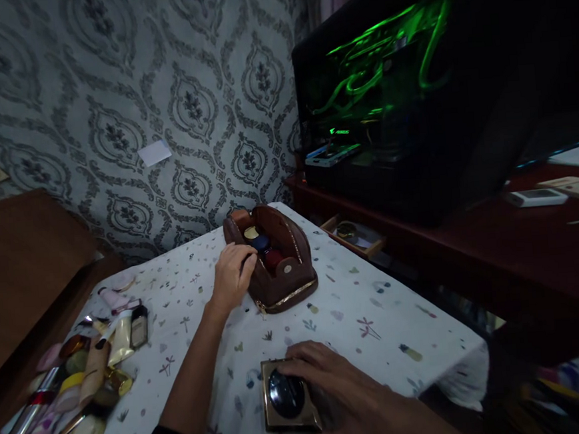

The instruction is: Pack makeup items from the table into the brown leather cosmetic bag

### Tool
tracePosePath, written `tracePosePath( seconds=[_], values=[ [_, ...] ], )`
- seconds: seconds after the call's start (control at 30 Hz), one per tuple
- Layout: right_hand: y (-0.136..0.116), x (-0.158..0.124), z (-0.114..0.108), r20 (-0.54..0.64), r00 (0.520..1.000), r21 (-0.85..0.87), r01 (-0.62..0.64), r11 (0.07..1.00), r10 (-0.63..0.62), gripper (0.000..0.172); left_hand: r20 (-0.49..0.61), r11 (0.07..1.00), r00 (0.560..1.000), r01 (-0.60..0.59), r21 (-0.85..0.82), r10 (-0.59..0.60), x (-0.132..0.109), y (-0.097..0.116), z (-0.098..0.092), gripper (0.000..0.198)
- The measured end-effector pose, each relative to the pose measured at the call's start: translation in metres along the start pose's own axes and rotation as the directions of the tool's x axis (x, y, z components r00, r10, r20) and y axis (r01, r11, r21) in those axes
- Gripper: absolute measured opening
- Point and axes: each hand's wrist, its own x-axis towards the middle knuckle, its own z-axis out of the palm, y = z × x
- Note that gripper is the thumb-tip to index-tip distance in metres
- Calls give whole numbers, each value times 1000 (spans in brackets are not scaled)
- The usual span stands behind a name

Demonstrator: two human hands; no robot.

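A brown leather cosmetic pouch (283, 281) stands open on the white patterned tablecloth (366, 304), with several small round jars showing inside. My left hand (231, 275) rests on its near left rim, fingers curled over the edge beside the jars. My right hand (344, 396) lies at the near edge of the table, fingers wrapped round the right side of a square gold-edged compact (286, 398) with a dark round centre, which sits flat on the cloth.
Several tubes, bottles and jars of cosmetics (91, 366) lie heaped at the left of the table. A dark desk (523, 252) with a green-lit computer case (384, 82) stands to the right, with an open drawer (353, 233). Patterned wallpaper is behind.
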Motion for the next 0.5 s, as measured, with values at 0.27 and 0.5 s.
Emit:
tracePosePath(
  seconds=[0.27, 0.5],
  values=[
    [5, -2, 1, 11, 1000, 9, -22, 1000, 22, 78, 101, 994, 989, 111, 21, -113, -10, 19, 1, 33],
    [-1, 2, -3, 11, 997, 21, -79, 997, 79, 76, 546, 941, 809, 323, -103, -218, -101, 51, -20, 82]
  ],
)
